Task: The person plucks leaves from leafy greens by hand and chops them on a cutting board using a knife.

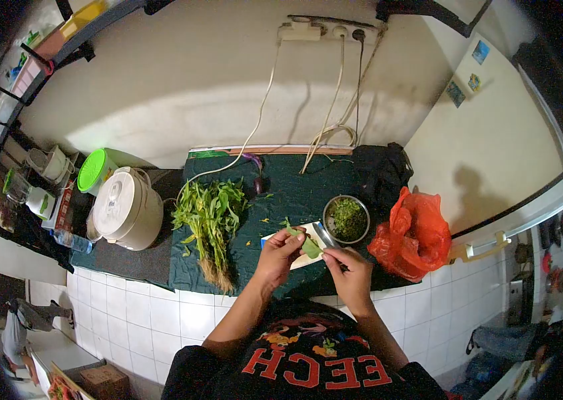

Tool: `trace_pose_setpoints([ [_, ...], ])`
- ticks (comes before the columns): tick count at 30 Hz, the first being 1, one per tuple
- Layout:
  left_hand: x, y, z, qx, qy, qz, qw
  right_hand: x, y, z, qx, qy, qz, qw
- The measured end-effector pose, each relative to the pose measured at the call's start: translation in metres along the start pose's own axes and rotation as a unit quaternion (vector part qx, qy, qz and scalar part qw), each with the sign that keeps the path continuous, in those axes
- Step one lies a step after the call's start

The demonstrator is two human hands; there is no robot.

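Steadying a green leaf from both sides, left hand and right hand pinch it narrowly over the board, with the bowl handily close at two o'clock.

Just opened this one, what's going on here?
A person holds a green leaf between the left hand and the right hand, above a white board. Right of it, a metal bowl holds small green pieces. Off to the left, a bunch of leafy greens with roots lies on dark cloth.
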State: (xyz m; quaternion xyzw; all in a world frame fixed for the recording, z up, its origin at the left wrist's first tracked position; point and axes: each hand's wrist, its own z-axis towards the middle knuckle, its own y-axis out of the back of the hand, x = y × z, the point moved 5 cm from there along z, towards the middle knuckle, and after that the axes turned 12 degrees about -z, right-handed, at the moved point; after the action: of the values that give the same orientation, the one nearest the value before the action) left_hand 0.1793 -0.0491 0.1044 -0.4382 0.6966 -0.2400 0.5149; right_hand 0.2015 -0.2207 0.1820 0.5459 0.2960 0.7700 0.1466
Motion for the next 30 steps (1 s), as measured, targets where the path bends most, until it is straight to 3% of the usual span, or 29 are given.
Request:
trace_pose_setpoints([
  [4, -0.004, 0.001, -0.005, 0.01, -0.017, 0.024, 1.0, 0.009, -0.001, 0.002, -0.002, 0.08, -0.047, 0.996],
  [14, -0.002, 0.003, -0.006, 0.025, -0.044, 0.082, 0.995, 0.017, 0.004, 0.004, 0.065, 0.141, -0.16, 0.975],
  [16, -0.004, -0.001, -0.009, 0.071, -0.059, 0.092, 0.991, 0.013, 0.004, 0.004, 0.1, 0.058, -0.045, 0.992],
  [19, -0.005, 0.0, -0.01, 0.091, -0.061, 0.081, 0.991, 0.007, 0.001, 0.004, 0.136, -0.005, 0.017, 0.991],
  [23, -0.008, 0.002, -0.012, 0.095, -0.063, 0.062, 0.992, 0.001, -0.01, 0.005, 0.147, -0.014, 0.067, 0.987],
  [25, -0.007, 0.007, -0.009, 0.102, -0.063, 0.047, 0.992, -0.008, -0.021, 0.002, 0.209, -0.084, 0.12, 0.967],
  [30, -0.004, 0.017, -0.006, 0.112, -0.055, 0.078, 0.989, -0.035, -0.051, 0.002, 0.213, -0.107, 0.158, 0.958],
])
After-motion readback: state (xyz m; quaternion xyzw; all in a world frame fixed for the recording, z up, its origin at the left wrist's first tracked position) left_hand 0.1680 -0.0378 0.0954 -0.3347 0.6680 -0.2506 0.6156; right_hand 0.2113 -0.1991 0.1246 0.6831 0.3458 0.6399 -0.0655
